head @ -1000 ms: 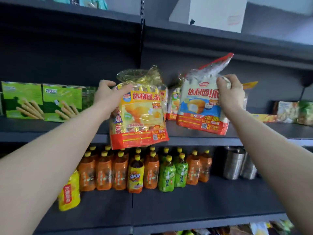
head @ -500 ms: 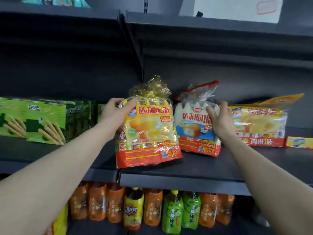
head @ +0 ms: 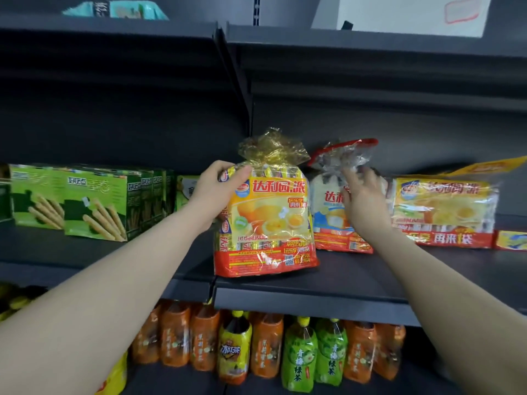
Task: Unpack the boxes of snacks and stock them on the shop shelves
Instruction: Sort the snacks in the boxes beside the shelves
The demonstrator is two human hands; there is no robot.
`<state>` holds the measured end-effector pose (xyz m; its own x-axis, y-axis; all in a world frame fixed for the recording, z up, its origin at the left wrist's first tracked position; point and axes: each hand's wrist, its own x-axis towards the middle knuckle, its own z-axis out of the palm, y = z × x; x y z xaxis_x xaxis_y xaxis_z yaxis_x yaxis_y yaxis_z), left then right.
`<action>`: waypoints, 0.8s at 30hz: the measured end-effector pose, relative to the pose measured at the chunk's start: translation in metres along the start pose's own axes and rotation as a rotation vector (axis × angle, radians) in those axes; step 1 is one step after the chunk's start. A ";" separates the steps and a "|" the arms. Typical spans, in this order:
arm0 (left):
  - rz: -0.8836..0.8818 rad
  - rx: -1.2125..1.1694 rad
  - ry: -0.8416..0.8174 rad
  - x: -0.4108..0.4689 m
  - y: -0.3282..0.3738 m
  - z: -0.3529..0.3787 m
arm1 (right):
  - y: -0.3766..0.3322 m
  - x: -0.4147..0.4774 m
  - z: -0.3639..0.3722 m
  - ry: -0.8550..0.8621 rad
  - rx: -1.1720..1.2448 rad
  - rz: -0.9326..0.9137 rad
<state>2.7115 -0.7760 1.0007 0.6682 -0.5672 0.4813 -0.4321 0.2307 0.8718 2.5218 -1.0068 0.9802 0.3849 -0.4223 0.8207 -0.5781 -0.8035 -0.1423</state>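
A yellow and red bag of snack cakes stands upright on the dark middle shelf, near its front edge. My left hand grips its upper left corner, thumb across the front. Behind and to the right stands a white and blue bag of cakes with a crumpled clear top. My right hand lies against the front of that bag, fingers stretched up toward the crumpled top. A further yellow bag lies on its side at the right.
Green boxes of stick biscuits line the same shelf at the left. Orange, yellow and green drink bottles fill the shelf below. A white carton and a teal packet sit on the top shelf.
Both bags came down onto the middle shelf. The yellow bag settled near the front edge, the white bag further back. My right hand loosened from the white bag's side and reached up its front.
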 end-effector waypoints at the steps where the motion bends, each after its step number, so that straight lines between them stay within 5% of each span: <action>1: 0.005 -0.003 -0.004 -0.002 0.001 0.002 | -0.014 -0.006 -0.009 -0.013 0.245 0.023; 4: 0.029 -0.020 -0.023 -0.006 0.005 0.014 | -0.055 -0.026 -0.034 -0.291 0.785 0.219; 9: 0.037 0.036 -0.105 -0.012 0.008 0.035 | -0.055 -0.042 -0.036 -0.325 0.912 0.293; 17: 0.232 0.601 -0.107 -0.016 -0.027 0.048 | 0.015 -0.038 -0.071 -0.052 0.610 0.316; 21: 0.266 0.882 -0.203 -0.017 -0.050 0.052 | 0.029 -0.044 -0.062 -0.205 0.322 0.335; 24: 0.233 0.998 -0.267 -0.015 -0.056 0.055 | 0.019 -0.044 -0.059 -0.251 0.014 0.155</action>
<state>2.6923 -0.8238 0.9394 0.4021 -0.7758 0.4862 -0.9154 -0.3289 0.2323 2.4513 -0.9784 0.9741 0.4595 -0.6298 0.6263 -0.6344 -0.7262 -0.2647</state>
